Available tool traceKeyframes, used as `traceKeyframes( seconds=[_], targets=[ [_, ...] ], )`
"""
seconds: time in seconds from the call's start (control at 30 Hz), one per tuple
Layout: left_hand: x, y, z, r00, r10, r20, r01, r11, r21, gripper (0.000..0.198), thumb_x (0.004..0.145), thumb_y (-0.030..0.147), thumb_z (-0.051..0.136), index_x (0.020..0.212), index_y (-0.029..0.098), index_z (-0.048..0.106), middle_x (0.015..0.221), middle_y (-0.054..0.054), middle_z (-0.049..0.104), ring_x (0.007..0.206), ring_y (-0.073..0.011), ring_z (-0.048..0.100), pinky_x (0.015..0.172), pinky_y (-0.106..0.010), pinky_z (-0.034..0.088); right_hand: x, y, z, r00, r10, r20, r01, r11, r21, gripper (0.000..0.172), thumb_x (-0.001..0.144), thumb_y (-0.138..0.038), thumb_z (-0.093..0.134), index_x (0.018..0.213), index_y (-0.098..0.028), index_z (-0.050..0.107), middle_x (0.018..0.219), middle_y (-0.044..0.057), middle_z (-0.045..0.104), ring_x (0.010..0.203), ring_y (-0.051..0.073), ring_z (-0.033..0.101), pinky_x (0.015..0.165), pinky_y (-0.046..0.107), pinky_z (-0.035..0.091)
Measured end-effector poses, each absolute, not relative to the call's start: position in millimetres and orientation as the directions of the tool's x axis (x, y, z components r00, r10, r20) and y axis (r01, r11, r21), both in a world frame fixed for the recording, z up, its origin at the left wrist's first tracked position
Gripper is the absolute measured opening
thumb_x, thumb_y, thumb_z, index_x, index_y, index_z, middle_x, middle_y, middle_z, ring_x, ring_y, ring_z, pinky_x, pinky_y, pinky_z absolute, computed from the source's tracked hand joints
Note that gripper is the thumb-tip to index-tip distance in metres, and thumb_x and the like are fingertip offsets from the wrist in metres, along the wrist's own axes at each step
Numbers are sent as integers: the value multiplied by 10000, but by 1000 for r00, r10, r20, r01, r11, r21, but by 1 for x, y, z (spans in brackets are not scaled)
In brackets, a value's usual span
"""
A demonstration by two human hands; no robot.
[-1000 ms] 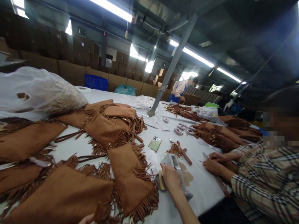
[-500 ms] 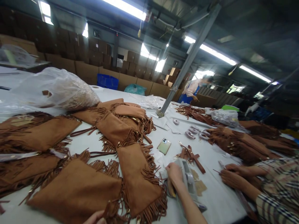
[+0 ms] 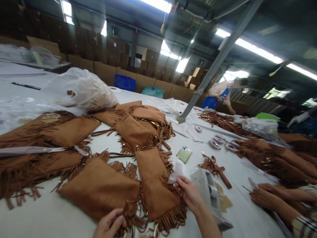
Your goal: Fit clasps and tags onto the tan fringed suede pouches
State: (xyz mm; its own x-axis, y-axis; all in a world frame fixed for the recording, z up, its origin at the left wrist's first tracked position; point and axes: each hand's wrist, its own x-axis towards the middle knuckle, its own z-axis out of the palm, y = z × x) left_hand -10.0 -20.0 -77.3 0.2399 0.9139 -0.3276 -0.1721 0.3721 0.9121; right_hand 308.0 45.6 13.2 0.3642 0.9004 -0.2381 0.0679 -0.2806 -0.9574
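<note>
My left hand [image 3: 111, 224] pinches the end of a brown leather strap [image 3: 126, 209] beside a large tan fringed pouch [image 3: 101, 186]. My right hand [image 3: 190, 195] is closed on a small piece of translucent white film [image 3: 176, 172], held above the fringe of a second tan fringed pouch [image 3: 155, 181]. Just right of that hand stands a grey tape dispenser [image 3: 206, 188], partly covered by my forearm. A green-backed phone [image 3: 184, 154] and a small heap of brown straps with gold clasps [image 3: 214, 167] lie behind it.
More fringed pouches [image 3: 133, 130] are piled mid-table, near a big clear plastic bag [image 3: 84, 89]. A metal post [image 3: 218, 62] rises from the table. At right, a co-worker's hands [image 3: 268, 196] work near brown fringed bags [image 3: 277, 158]. Another person [image 3: 218, 94] bends over the far side.
My right hand has left the tape dispenser and moved left, now with white film in its fingers. My left hand has come further into view with the strap. The view has shifted left.
</note>
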Motion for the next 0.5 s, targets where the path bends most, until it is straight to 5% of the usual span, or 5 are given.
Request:
traceKeyframes(
  seconds=[0.17, 0.3, 0.4, 0.5],
  targets=[
    [-14, -15, -67, 294, 906, -306, -202, 372, 906, 498, 731, 594, 621, 942, 143, 620, 723, -23, 573, 560, -121, 494, 399, -185, 449, 221, 14, 9, 22, 911, -412, -299, -387, -872, 352, 605, -345, 818, 828, -157, 623, 538, -58, 535, 441, 30, 415, 400, 120, 283],
    [-16, -15, -60, 277, 918, -285, -222, 350, 910, 462, 749, 568, 615, 923, 140, 604, 734, -24, 578, 567, -109, 489, 403, -167, 447, 180, 2, -3, -102, 873, -477, -245, -487, -838, 397, 618, -433, 791, 801, -110, 650, 504, -30, 558, 388, 19, 374, 371, 130, 220],
    [-16, -16, -60, 280, 922, -267, -226, 334, 915, 460, 757, 560, 611, 940, 138, 600, 743, -24, 579, 566, -105, 489, 410, -167, 451, 165, 1, -18, -52, 877, -477, -195, -478, -857, 459, 604, -552, 748, 657, -118, 609, 370, -75, 432, 307, 4, 218, 339, 170, 82],
    [-17, -16, -60, 282, 923, -262, -228, 330, 916, 482, 747, 572, 618, 952, 136, 608, 740, -26, 585, 565, -109, 498, 407, -171, 449, 157, 2, -30, 74, 893, -445, -164, -429, -888, 526, 556, -634, 722, 517, -161, 495, 329, -87, 363, 297, 13, 204, 337, 188, 71]
  ],
)
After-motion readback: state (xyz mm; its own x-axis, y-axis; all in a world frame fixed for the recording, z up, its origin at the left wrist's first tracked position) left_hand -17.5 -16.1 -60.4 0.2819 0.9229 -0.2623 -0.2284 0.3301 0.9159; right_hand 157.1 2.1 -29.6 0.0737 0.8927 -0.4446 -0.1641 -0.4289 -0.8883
